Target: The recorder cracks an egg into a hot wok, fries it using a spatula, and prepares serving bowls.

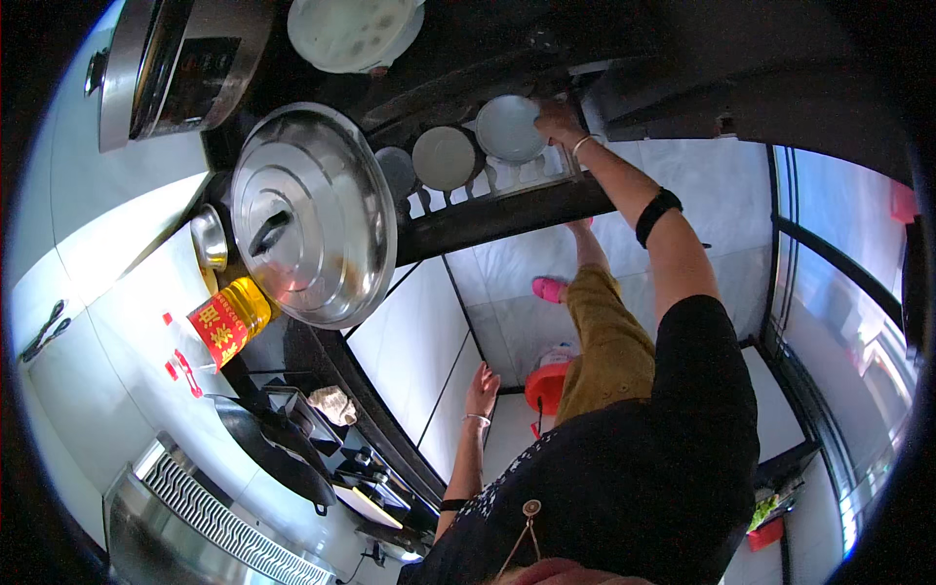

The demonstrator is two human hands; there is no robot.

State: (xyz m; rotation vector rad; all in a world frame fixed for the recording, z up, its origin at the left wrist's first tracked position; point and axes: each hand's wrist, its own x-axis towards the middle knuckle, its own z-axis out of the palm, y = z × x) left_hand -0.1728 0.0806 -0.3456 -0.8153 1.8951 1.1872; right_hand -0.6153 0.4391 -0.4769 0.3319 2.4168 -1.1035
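Note:
My right hand (pixel 559 123) reaches out to a round white-topped container (pixel 510 129) in the dark cabinet and touches its right rim. Its fingers are in shadow, so how firmly they hold is unclear. Beside that container stand a second round pale-topped one (pixel 444 158) and a darker grey one (pixel 395 173), behind a low white rail (pixel 530 172). My left hand (pixel 482 391) hangs low beside the white cabinet front (pixel 417 333), with nothing in it and its fingers slightly apart.
A large stainless-steel lid (pixel 314 216) stands out over the counter edge. Around it are an oil bottle (pixel 230 322), a metal bowl (pixel 210 238) and a white dish (pixel 351 33). A black wok (pixel 270 453) is farther along. A red bucket (pixel 545 384) is on the floor by my leg.

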